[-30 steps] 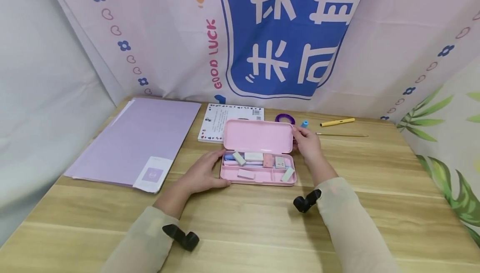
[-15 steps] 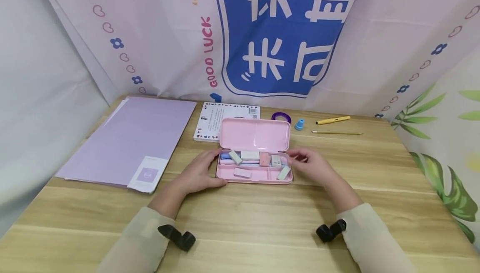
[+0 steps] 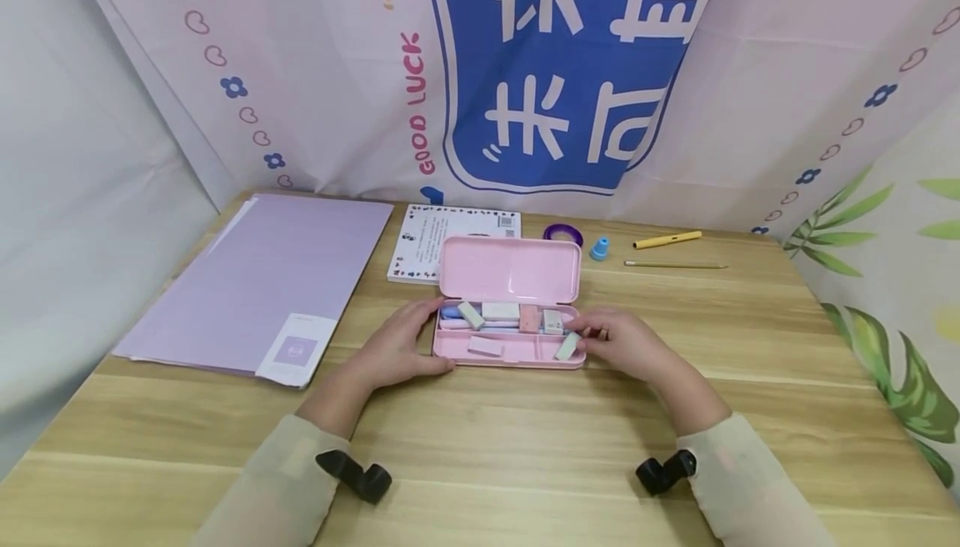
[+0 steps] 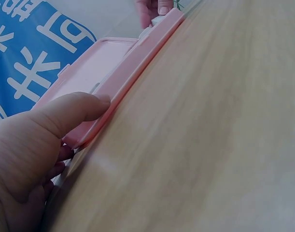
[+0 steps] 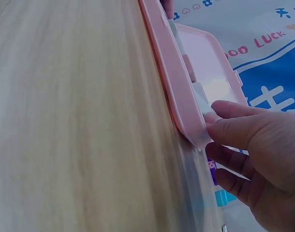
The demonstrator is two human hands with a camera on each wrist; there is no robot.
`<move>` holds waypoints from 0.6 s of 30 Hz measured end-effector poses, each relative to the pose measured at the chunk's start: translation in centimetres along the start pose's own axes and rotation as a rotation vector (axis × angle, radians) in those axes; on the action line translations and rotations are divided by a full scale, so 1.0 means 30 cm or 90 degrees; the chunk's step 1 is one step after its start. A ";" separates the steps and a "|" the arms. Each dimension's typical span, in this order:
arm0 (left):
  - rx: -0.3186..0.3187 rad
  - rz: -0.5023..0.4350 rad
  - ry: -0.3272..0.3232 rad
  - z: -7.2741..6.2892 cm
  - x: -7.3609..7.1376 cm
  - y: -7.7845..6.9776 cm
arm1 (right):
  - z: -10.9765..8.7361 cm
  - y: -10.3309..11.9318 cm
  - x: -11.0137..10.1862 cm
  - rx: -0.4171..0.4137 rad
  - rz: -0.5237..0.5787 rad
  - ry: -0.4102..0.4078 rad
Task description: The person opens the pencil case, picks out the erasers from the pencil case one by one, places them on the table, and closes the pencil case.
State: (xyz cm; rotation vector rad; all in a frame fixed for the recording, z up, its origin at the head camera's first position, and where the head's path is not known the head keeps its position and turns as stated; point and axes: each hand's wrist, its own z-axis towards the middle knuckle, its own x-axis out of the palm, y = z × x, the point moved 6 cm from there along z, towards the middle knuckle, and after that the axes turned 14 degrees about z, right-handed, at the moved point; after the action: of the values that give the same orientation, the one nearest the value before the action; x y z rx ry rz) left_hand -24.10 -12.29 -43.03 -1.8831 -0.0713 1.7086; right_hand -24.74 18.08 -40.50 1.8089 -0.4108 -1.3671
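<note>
A pink pencil case [image 3: 517, 363] lies on the table with its lid [image 3: 510, 269] raised. Several erasers and pens fill it. My left hand [image 3: 397, 348] grips its left end, thumb [image 4: 82, 108] along the front wall and the other fingers mostly hidden behind. At the right end, my right hand [image 3: 622, 341] pinches a pale green eraser [image 3: 567, 347] between thumb and index finger, while its other fingers hang loosely beside the case. A white eraser [image 3: 552, 322], a pink eraser [image 3: 528, 318] and another pale eraser [image 3: 471, 315] lie over the pens.
A purple folder [image 3: 277, 280] lies at the left. Behind the case are a white booklet [image 3: 416, 255], a roll of purple tape [image 3: 562, 234] and a small blue object [image 3: 599, 248]. A yellow pen [image 3: 667, 239] and a pencil [image 3: 675, 265] lie back right, before a printed cloth [image 3: 465, 72].
My right hand has left the lid's right corner, come down to the case's right end and taken hold of the pale green eraser. My left hand stays at the left end.
</note>
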 end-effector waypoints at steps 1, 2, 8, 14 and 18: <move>0.000 0.000 -0.001 0.000 -0.001 -0.001 | 0.000 0.004 0.000 -0.001 -0.001 0.000; 0.000 0.000 -0.001 0.000 -0.002 -0.001 | -0.001 0.007 0.001 -0.002 -0.004 0.001; -0.005 -0.001 0.002 -0.001 0.001 0.000 | -0.008 0.013 -0.004 -0.001 -0.022 -0.006; 0.001 -0.001 -0.002 0.000 0.005 -0.001 | -0.052 -0.022 -0.064 0.052 0.018 -0.085; -0.004 -0.001 0.003 -0.002 0.001 -0.003 | -0.115 -0.087 -0.137 0.091 0.067 -0.197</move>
State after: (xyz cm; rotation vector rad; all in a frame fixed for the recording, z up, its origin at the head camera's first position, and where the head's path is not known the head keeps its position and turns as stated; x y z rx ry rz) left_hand -24.01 -12.23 -43.01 -1.8909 -0.0756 1.7056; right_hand -23.63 23.85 -39.54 1.6639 -0.7732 -1.5810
